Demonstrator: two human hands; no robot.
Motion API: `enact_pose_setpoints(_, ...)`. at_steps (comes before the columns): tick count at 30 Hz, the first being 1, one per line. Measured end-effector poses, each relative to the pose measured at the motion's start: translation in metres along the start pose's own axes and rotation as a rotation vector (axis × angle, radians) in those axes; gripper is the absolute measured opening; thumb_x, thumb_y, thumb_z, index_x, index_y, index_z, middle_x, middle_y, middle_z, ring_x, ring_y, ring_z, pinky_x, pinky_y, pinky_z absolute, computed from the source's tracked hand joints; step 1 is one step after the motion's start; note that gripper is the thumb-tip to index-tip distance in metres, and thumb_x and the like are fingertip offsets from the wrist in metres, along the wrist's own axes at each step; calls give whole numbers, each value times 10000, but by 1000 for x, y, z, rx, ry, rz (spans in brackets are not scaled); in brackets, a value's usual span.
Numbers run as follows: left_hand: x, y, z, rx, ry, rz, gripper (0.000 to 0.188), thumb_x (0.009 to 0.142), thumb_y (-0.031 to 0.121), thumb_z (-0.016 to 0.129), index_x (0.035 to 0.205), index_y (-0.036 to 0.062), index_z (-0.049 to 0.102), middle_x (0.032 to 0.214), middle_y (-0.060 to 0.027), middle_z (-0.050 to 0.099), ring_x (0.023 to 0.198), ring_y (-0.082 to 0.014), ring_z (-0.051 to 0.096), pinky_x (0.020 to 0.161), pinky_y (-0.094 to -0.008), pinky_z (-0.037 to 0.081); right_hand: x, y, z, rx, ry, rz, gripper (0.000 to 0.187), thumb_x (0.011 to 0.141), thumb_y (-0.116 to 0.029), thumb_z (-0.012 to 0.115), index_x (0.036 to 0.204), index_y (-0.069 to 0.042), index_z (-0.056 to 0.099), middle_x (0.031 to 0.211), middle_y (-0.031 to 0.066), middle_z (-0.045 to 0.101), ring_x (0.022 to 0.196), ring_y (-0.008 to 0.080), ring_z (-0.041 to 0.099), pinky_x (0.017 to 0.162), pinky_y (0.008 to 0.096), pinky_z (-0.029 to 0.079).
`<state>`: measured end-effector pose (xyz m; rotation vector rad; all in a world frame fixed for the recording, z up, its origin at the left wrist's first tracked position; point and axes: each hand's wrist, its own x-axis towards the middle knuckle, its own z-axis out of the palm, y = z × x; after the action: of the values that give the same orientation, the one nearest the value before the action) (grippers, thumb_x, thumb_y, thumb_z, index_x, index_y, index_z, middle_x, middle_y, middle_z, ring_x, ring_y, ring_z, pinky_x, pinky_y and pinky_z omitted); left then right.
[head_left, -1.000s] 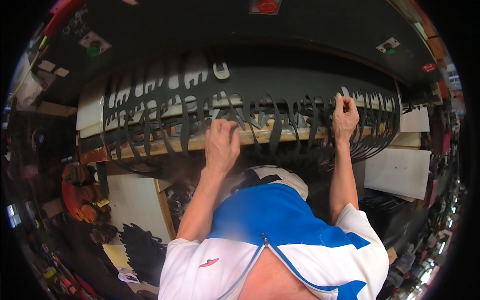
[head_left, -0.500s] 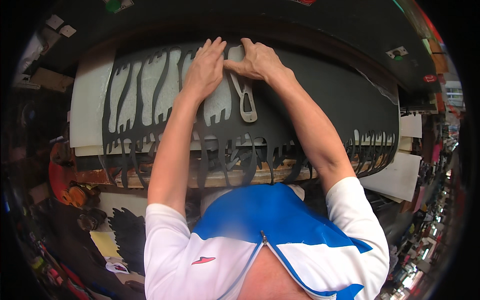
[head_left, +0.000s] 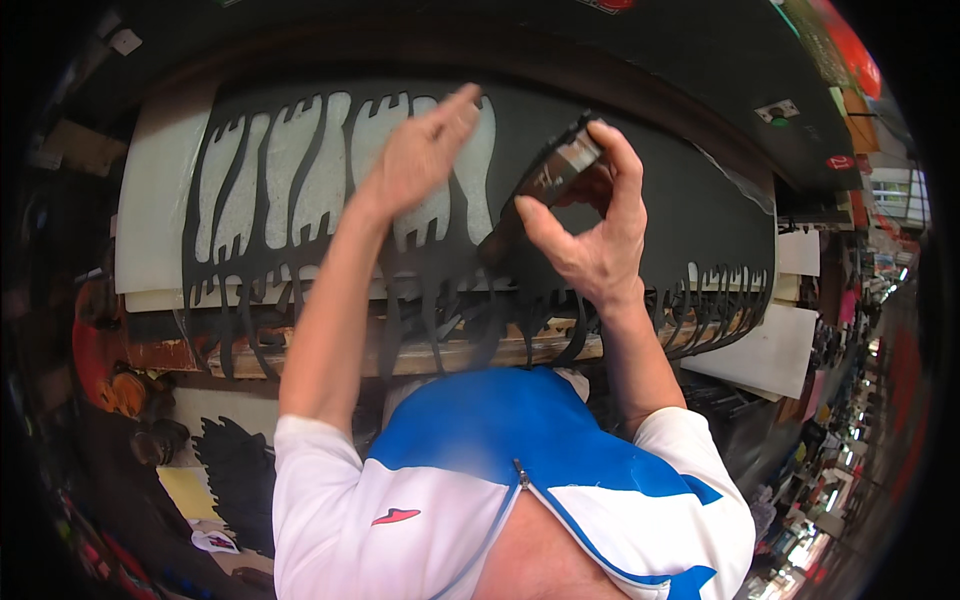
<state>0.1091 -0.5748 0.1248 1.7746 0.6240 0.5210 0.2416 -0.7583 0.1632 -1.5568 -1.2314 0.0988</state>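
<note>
Dark and shiny in patches, a long die (head_left: pixel 548 180) is pinched in the right hand (head_left: pixel 608 245), between a thumb on its near edge and a forefinger at its far end. The span between those fingers is about as wide as the die's visible face; this edge grip probably keeps the face clear and the piece steady while tilted. Its lower end is blurred, so I cannot tell whether it touches the black sheet (head_left: pixel 690 210) below.

Just left of the thumb, slots in the sheet reveal pale material. Over them, the left hand (head_left: pixel 415 155) is blurred, fingers extended forward and apparently holding nothing; contact with the sheet is unclear. That position perhaps leaves the die to the other hand.

Nearer the body than both sets of fingers, black strips (head_left: pixel 226 330) droop over the counter (head_left: pixel 155 353). Well right of the right fingers sits a green button (head_left: pixel 778 116).
</note>
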Motion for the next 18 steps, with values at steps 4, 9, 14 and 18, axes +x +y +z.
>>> enact_pose_setpoints(4, -56, 40, 55, -558, -191, 221, 606, 1145, 443, 543, 1537, -18, 568, 1491, -148, 654, 1334, -180, 611, 1147, -338, 479, -10, -4, -12, -32, 10, -208, 905, 729, -87, 938, 1485, -68, 440, 1211, 136, 647, 1001, 231, 732, 815, 342, 658)
enact_pose_setpoints(9, -71, 48, 76, -612, 72, 168, 501, 1164, 386, 532, 1344, -47, 709, 1163, -90, 780, 1051, -114, 690, 948, -287, 559, -24, -11, -15, -31, 18, -284, 935, 701, -95, 960, 1480, -69, 442, 1227, 144, 640, 1052, 234, 700, 809, 334, 651)
enact_pose_setpoints(14, -67, 56, 47, -934, 528, -227, 477, 1193, 376, 401, 1277, -18, 658, 1067, -179, 780, 942, -242, 746, 883, -355, 591, -48, -9, -19, -68, 25, -359, 963, 683, -84, 950, 1491, -78, 428, 1263, 181, 604, 1085, 267, 661, 842, 341, 633)
enact_pose_setpoints(18, -110, 12, -59, -476, 1017, -155, 457, 1170, 389, 478, 1370, 10, 635, 1085, -175, 792, 972, -235, 744, 905, -362, 577, -63, -8, -25, 217, 59, -273, 1023, 686, -41, 926, 1542, -73, 367, 1332, 223, 562, 1126, 272, 661, 900, 355, 619)
